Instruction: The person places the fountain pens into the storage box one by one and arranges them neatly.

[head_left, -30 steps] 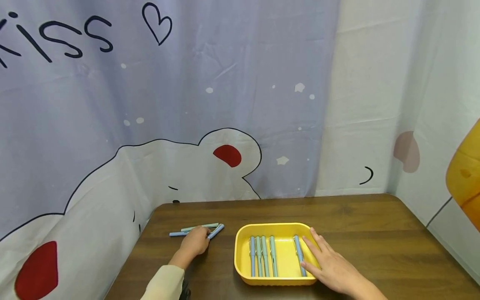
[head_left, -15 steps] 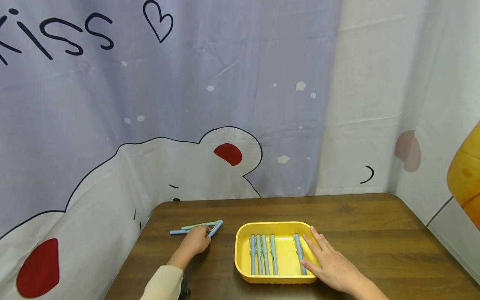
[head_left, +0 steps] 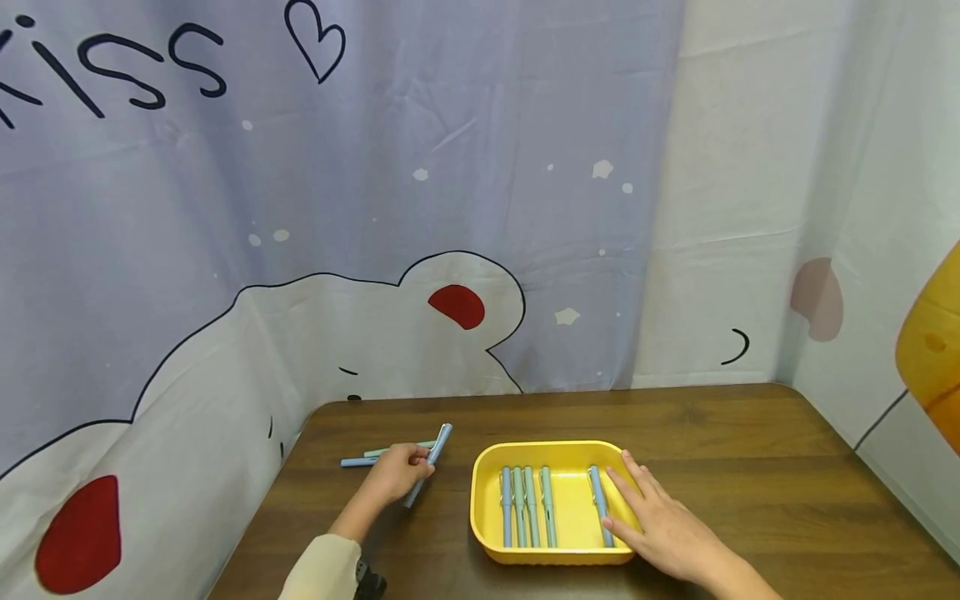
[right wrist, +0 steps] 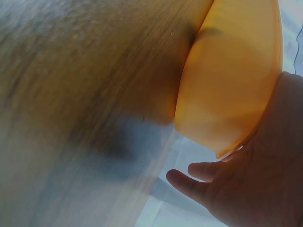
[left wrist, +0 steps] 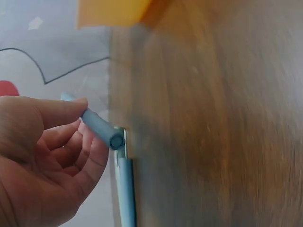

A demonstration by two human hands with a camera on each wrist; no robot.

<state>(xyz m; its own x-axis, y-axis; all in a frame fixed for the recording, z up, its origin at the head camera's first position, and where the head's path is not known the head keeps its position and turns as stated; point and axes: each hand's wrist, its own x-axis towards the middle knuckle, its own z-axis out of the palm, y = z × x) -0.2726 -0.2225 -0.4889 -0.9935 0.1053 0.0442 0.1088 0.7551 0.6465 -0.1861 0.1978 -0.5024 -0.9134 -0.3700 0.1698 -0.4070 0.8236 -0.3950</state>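
My left hand (head_left: 396, 475) pinches a blue pen (head_left: 442, 438) between thumb and fingers, tilted over the table left of the yellow tray (head_left: 555, 557). In the left wrist view the pen's round end (left wrist: 116, 141) points toward the camera. Behind that hand lie another blue pen (head_left: 358, 462) and a green pen (head_left: 382, 452), partly hidden. Inside the tray, a blue pen (head_left: 507, 508) and several green pens (head_left: 531, 508) line the left side; one more blue pen (head_left: 600, 504) is at the right. My right hand (head_left: 671, 529), fingers extended, rests on the tray's right rim.
The brown wooden table (head_left: 720, 450) extends to the right and behind the tray. A printed curtain (head_left: 450, 167) hangs along the table's back and sides.
My left hand has raised the blue pen off the table and turned it more upright, away from the other pens. The right hand and tray hold their places.
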